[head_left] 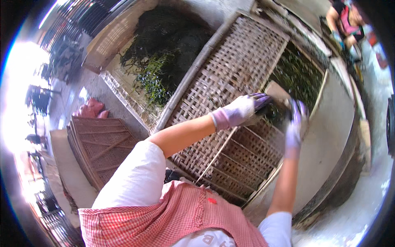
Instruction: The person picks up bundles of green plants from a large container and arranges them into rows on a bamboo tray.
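Both my hands wear white and purple gloves. They are at opposite ends of a small tan board [277, 91] over a slatted bamboo frame [242, 152]. My left hand [248, 108] curls its fingers at the board's left end. My right hand [297, 119], blurred, closes at its right end. A dark wet clump shows between them just below the board. Beyond it, thin dark green strips [297, 72], leaf-like, cover the far part of the frame. The near part shows bare slats and woven mesh. What lies under my fingers is hidden.
A woven bamboo mat [222, 61] lies left of the frame. Farther left, a bin [109, 49] holds a heap of dark green strips [160, 53]. Brown woven trays [105, 144] are stacked at lower left beside a pinkish-red bundle [91, 109]. Another person [347, 20] is at the far right.
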Tool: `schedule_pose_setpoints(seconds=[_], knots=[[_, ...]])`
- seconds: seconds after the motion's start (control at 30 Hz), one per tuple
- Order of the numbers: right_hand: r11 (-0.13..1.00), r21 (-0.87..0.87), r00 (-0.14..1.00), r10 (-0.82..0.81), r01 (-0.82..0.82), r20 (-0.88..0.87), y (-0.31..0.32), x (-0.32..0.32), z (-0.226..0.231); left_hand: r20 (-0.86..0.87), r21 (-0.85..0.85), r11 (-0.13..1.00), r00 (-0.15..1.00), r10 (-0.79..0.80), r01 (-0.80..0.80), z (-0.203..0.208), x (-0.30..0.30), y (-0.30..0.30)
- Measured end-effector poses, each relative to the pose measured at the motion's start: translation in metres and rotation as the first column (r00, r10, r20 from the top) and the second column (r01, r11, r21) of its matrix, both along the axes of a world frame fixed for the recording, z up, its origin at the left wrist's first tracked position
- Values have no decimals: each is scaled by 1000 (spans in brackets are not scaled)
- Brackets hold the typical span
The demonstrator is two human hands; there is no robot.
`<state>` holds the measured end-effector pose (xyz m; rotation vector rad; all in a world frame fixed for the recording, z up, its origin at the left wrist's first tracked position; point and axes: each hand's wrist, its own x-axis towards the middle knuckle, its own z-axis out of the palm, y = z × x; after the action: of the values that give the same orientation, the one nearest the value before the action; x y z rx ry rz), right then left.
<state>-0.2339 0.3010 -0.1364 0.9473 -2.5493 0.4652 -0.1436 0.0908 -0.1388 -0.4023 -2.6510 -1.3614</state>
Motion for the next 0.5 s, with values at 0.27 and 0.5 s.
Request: schedule_pose_setpoints(seconds=[0.27,0.5], knots=[[992,32,988,118,-122,100,-80,28,27,-205,33,901,879,431,-433,-43,95,-154],[885,41,718,349,-464,602,-381,134,-32,263,-90,978,942,207,-190,-190,228,-312]])
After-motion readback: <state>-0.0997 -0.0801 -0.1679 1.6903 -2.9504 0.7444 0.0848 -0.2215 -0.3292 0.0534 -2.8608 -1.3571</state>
